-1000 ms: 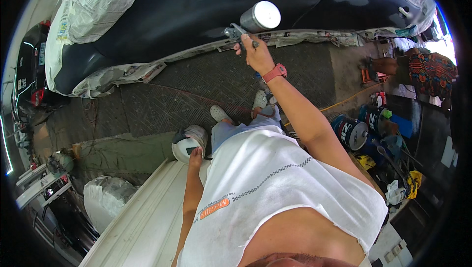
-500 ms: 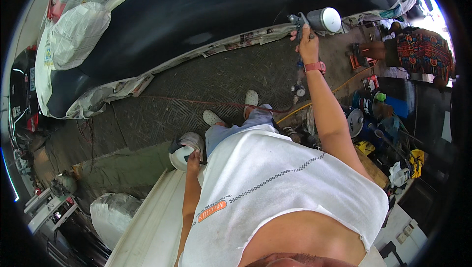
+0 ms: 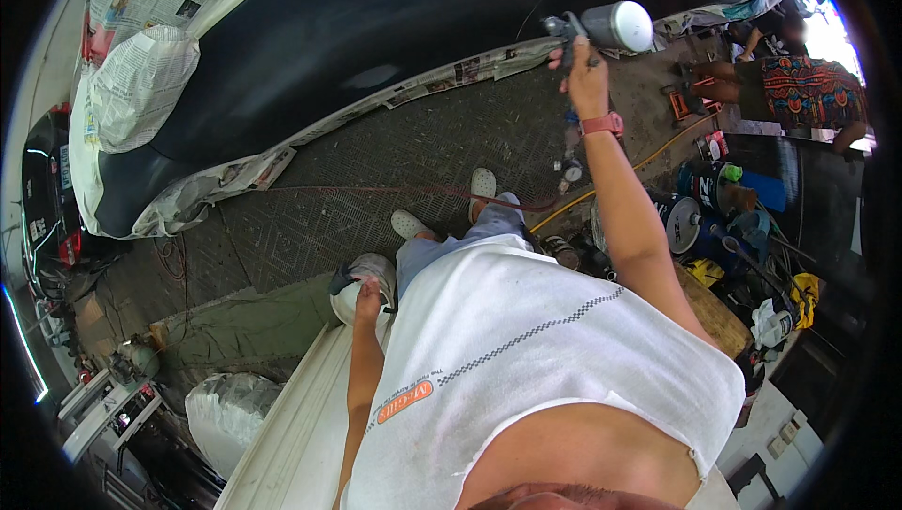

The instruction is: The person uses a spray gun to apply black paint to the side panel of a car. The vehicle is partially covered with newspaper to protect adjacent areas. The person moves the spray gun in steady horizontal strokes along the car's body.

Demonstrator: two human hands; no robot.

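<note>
My right hand (image 3: 584, 73), a red watch on its wrist, is closed round a spray gun (image 3: 567, 33). The gun carries a silver cup (image 3: 615, 27) with a white end, tilted to the right. It is held out beside a glossy black car panel (image 3: 376, 17); the size of the gap between them is hard to judge. A hose fitting with a round gauge (image 3: 571, 171) hangs below the gun. Down by my hip, my left hand (image 3: 368, 296) has its fingers curled; what they hold, if anything, is hidden. Right behind it is a rounded white-and-grey object (image 3: 348, 301) with a dark part.
Newspaper masking (image 3: 146, 83) covers the car's mirror and lower edge. A red hose (image 3: 413, 193) crosses the floor near my feet. Paint cans and buckets (image 3: 678, 225) crowd the right side. Another person (image 3: 813, 87) is at the far right. A pale ridged panel (image 3: 301, 397) is at lower left.
The view has shifted slightly, and the car's handle sits further left. My right hand has carried the spray gun a little further right along the panel. My left hand stays by my hip.
</note>
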